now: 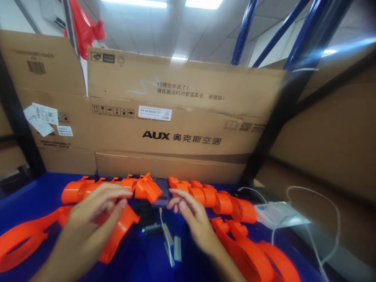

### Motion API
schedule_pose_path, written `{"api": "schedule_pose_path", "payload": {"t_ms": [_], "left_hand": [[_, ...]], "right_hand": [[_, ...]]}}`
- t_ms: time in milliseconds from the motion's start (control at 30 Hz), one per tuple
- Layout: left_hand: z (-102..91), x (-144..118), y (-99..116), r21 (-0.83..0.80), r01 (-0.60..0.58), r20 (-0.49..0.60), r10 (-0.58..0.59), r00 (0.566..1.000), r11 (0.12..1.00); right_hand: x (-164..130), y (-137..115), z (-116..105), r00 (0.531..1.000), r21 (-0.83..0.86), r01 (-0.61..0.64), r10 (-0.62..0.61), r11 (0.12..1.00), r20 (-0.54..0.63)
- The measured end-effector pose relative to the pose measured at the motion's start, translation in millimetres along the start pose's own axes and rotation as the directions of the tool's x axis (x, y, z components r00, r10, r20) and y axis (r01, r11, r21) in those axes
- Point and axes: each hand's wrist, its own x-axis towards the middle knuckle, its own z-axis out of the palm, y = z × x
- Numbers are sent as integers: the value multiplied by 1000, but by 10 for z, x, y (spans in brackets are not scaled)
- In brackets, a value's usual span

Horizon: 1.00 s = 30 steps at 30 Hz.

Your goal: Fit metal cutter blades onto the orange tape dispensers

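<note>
My left hand [94, 213] curls around an orange plastic piece [117, 231] low on the blue table [35, 196], with its thumb near an orange block [147, 188]. My right hand [192, 213] reaches in from the right, fingertips touching a small dark purple block [161, 192] between two rows of orange segments [223, 201]. Whether the right hand grips the block is unclear. A row of orange clamp-like parts [79, 188] stretches left behind my left hand.
Large cardboard boxes [182, 117] stand upright right behind the parts. More orange curved parts [255, 254] lie at the lower right and a long one [20, 239] at the lower left. Small grey metal pieces [172, 244], a white cable [311, 231] and a clear packet [279, 213] lie nearby.
</note>
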Motion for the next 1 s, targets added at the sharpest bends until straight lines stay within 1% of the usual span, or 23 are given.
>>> {"api": "schedule_pose_path", "payload": {"t_ms": [33, 67, 100, 167, 233, 300, 400, 500, 533, 567, 633, 700, 733, 800, 833, 900, 1000], "left_hand": [[168, -26, 32, -35, -56, 46, 58, 997, 998], [323, -44, 55, -75, -71, 77, 76, 994, 995], [460, -54, 69, -133, -79, 108, 94, 990, 988], [677, -46, 74, -227, -26, 186, 69, 980, 973], [819, -5, 59, -308, 63, 273, 25, 962, 949], [906, 57, 37, -350, 128, 345, 1, 939, 928], [1000, 145, -1, -394, 182, 424, 2, 906, 901], [1098, 187, -53, -475, 323, 533, -24, 846, 819], [1126, 193, -74, -500, 364, 550, -36, 834, 786], [1146, 197, -97, -520, 391, 549, -53, 834, 759], [1160, 203, -145, -559, 419, 508, -104, 855, 715], [1150, 204, -192, -600, 452, 463, -174, 869, 660], [1143, 202, -214, -620, 471, 445, -212, 870, 628], [1134, 187, -251, -651, 513, 442, -271, 855, 559], [1135, 175, -264, -661, 532, 451, -287, 845, 529], [1140, 149, -276, -672, 555, 471, -295, 831, 491], [1137, 124, -261, -681, 554, 468, -297, 832, 479]], "right_hand": [[-8, -11, 17, 999, 12, 4, -5, 1000, 40], [-10, -21, 29, 998, 16, 3, -3, 1000, 60], [-7, -30, 36, 999, 13, -5, 4, 1000, 54], [13, -39, 32, 999, 3, -38, 38, 999, -11], [39, -33, 8, 992, 15, -81, 82, 997, -96], [57, -14, -18, 982, 46, -116, 121, 992, -147], [62, 26, -19, 977, 60, -146, 154, 987, -146], [61, 61, 8, 976, 29, -161, 164, 986, -145], [62, 67, 9, 977, 0, -168, 167, 986, -134], [61, 69, -1, 979, -45, -174, 168, 984, -119], [53, 57, -49, 984, -183, -173, 161, 968, -77], [25, 25, -122, 989, -366, -140, 146, 920, -11], [3, 5, -158, 988, -463, -109, 147, 880, 45], [-53, -31, -212, 970, -642, -27, 176, 766, 170], [-83, -43, -227, 954, -710, 0, 212, 704, 210], [-131, -55, -231, 924, -800, 19, 295, 600, 243], [-154, -56, -200, 884, -863, 6, 401, 505, 241]]}}
